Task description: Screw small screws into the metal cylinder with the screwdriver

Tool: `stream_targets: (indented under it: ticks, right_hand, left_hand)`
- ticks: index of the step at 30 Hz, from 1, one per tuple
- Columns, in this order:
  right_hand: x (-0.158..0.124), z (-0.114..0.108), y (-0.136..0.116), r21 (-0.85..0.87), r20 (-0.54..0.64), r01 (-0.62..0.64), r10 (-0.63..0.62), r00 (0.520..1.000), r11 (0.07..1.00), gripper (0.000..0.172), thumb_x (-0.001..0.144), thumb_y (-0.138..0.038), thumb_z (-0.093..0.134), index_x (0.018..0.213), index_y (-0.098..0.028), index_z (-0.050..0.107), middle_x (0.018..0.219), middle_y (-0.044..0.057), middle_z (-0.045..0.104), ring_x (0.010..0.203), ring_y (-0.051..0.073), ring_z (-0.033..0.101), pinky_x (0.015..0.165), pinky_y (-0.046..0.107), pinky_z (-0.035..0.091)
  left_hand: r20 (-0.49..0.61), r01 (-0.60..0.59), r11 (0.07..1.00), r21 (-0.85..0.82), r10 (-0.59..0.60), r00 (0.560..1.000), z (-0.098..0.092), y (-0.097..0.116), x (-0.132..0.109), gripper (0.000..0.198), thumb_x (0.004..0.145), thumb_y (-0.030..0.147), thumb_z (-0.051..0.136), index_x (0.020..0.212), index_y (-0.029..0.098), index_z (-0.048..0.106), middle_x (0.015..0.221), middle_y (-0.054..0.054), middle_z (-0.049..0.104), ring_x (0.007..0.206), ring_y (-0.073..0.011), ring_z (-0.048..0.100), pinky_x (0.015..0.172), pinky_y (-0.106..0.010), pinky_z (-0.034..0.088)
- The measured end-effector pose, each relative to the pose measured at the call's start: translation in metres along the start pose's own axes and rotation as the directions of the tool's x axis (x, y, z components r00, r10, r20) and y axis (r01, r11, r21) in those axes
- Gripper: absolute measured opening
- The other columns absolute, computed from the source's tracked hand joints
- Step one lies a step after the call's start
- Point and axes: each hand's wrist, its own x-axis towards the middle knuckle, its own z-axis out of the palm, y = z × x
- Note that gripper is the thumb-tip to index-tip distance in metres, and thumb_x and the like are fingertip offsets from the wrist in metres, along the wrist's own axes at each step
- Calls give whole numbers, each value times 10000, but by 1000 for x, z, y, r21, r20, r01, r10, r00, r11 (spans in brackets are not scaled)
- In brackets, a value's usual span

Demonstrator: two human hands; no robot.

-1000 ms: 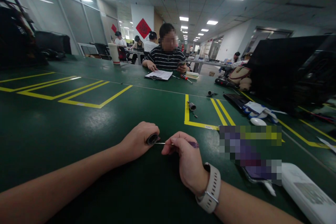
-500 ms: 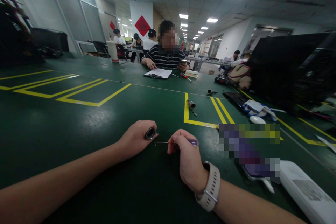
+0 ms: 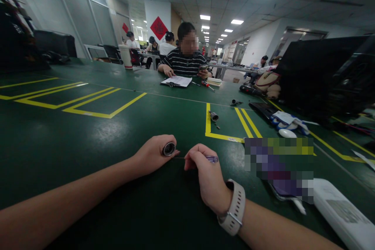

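My left hand [image 3: 155, 154] is closed around a dark metal cylindrical part [image 3: 169, 149], whose round open end faces me. In my right hand [image 3: 205, 168] is a small screwdriver [image 3: 212, 159] with a clear purple handle, its thin shaft pointing left. The shaft's tip reaches the fingers of my left hand, beside the lower edge of the part; whether it touches the part I cannot tell. Farther off, a similar metal part [image 3: 214, 116] lies inside a yellow-taped area, with a few tiny metal pieces [image 3: 217, 126] near it.
The green table [image 3: 123, 140] carries yellow tape outlines. To my right lie a phone [image 3: 281, 191], a white power bank [image 3: 340, 211], a white mouse [image 3: 287, 133] and gloves [image 3: 288, 121]. Opposite sits a person [image 3: 184, 62] with a clipboard [image 3: 177, 81]; a red screwdriver [image 3: 206, 84] lies nearby.
My right hand has shifted slightly left with the screwdriver, so its tip, apart from my left hand before, now reaches it. My left hand has barely moved.
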Motion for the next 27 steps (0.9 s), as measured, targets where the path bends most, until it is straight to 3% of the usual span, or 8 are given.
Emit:
stream_targets:
  ticks: [5, 8, 11, 15, 20, 27]
  right_hand:
    - [0, 0, 5, 118, -47, 60, -55, 997, 991, 198, 766, -188, 459, 582, -183, 535, 534, -31, 498, 540, 123, 465, 545, 258, 366]
    - [-3, 0, 3, 158, -17, 104, -103, 995, 982, 208, 794, -205, 461, 603, -182, 539, 546, -32, 506, 549, 119, 468, 567, 260, 368]
    - [-7, 1, -3, 108, 57, 140, -146, 988, 984, 187, 815, -220, 475, 653, -179, 557, 594, -21, 533, 599, 124, 487, 615, 271, 381]
    - [-9, 2, -10, 55, 132, 92, -99, 986, 994, 68, 802, -226, 525, 769, -178, 560, 698, -10, 564, 643, 121, 491, 610, 261, 396]
    - [-8, 3, -11, -32, 133, 82, -77, 988, 996, 62, 801, -209, 529, 763, -173, 563, 715, -9, 564, 633, 111, 481, 585, 242, 395]
    - [-10, 5, -8, -172, 84, 197, -185, 979, 965, 89, 832, -207, 492, 790, -181, 566, 742, -9, 554, 683, 123, 508, 621, 255, 402]
  left_hand:
    - [8, -1, 1000, -8, 1, 1000, 0, 1, 0, 159, 735, 282, 561, 650, 172, 485, 606, 39, 499, 560, -117, 463, 517, -231, 339]
    - [-67, 12, 998, -61, -16, 998, -1, 1, 1, 155, 724, 281, 568, 654, 171, 485, 609, 37, 498, 566, -117, 469, 519, -229, 351]
    - [-142, -1, 993, -120, -16, 990, -2, 1, 1, 126, 706, 258, 580, 691, 170, 491, 636, 35, 505, 579, -114, 475, 526, -224, 372]
    - [-172, -44, 990, -135, 20, 985, -3, 1, 1, 71, 705, 206, 556, 729, 169, 501, 672, 26, 524, 609, -119, 494, 549, -230, 396]
    - [-144, -57, 987, -151, 35, 989, -3, 0, 0, 65, 701, 172, 550, 759, 169, 522, 725, 8, 561, 672, -137, 532, 601, -251, 426]
    - [-114, -60, 980, -189, 38, 993, -1, -2, 1, 114, 715, 191, 553, 827, 173, 551, 810, -20, 605, 757, -164, 571, 680, -293, 455]
